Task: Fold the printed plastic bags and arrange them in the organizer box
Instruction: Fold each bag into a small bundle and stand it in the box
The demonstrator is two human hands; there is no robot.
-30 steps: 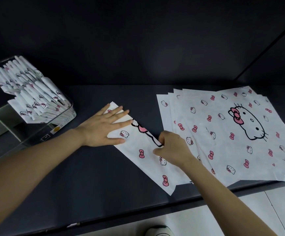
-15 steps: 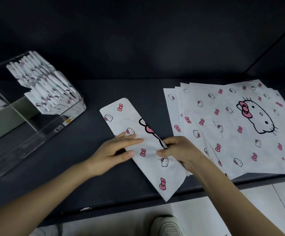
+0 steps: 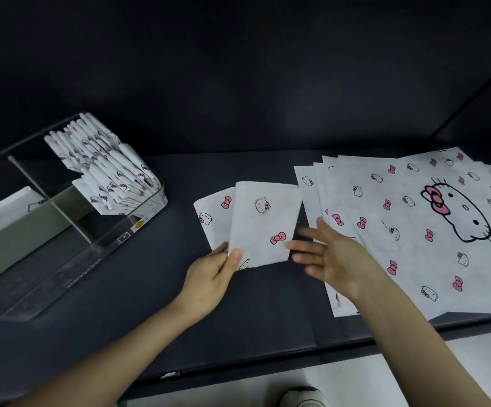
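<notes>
Here, left hand [image 3: 209, 277] pinches one folded bag [image 3: 263, 221]; right hand [image 3: 335, 259] hovers spread over one flat stack [image 3: 414, 254].

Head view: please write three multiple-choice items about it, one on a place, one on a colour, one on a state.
1. Where does the organizer box stand relative to the folded bag?
A. to its right
B. to its left
C. behind it, touching

2. What colour are the bows printed on the flat bags?
A. green
B. blue
C. pink

3. What does the left hand do?
A. pinches the folded bag's near edge
B. lies flat on the box
C. holds nothing

Answers:
1 B: the box stands left of the bag and apart from it.
2 C: every bow that shows is pink.
3 A: its thumb lies on top of that edge.
</notes>
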